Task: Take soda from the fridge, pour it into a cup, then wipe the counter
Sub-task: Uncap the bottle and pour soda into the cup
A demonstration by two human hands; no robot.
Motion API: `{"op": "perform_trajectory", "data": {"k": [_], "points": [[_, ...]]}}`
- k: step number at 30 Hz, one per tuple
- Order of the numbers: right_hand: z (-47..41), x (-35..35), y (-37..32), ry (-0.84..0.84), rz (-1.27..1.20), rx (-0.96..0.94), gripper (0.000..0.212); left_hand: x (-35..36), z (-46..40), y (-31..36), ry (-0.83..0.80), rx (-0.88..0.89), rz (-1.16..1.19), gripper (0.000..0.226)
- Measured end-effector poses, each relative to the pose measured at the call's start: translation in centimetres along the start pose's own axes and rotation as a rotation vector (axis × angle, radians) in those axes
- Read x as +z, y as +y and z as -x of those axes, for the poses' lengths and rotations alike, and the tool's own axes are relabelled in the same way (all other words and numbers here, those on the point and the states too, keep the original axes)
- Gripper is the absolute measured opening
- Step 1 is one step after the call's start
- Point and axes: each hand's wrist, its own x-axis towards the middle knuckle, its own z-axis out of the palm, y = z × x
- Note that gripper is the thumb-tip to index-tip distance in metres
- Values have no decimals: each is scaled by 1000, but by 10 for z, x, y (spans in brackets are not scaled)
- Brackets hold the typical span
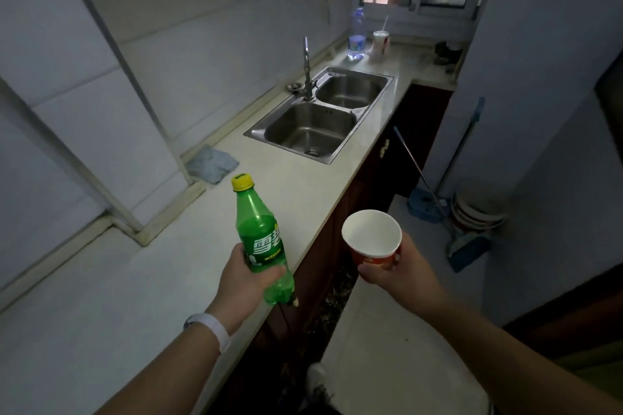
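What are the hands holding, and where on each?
Left hand grips the green soda bottle by its lower body; right hand holds the paper cup near its base.

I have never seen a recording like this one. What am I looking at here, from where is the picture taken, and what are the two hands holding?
There is no machine here: a person wears a camera on the head, so the one picture looks forward and down at their own arms. The left hand grips a green soda bottle with its yellow cap on. The fingers of the right hand hold a red paper cup, which looks empty. Below is a pale kitchen counter with a double steel sink. A blue cloth lies by the wall.
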Motion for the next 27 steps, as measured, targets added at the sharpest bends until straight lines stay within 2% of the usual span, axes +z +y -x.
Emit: {"op": "perform_trajectory", "data": {"k": [7, 17, 22, 27], "points": [[-88, 15, 5, -140, 64, 6, 80, -6, -77, -12, 60, -68, 85, 67], [-231, 79, -19, -240, 213, -70, 78, -42, -182, -30, 261, -151, 266, 73], [-272, 109, -28, -277, 212, -102, 76, -64, -204, -33, 343, -175, 284, 70], [-298, 144, -40, -406, 230, -159, 76, -87, -200, -33, 463, -189, 304, 67]]}}
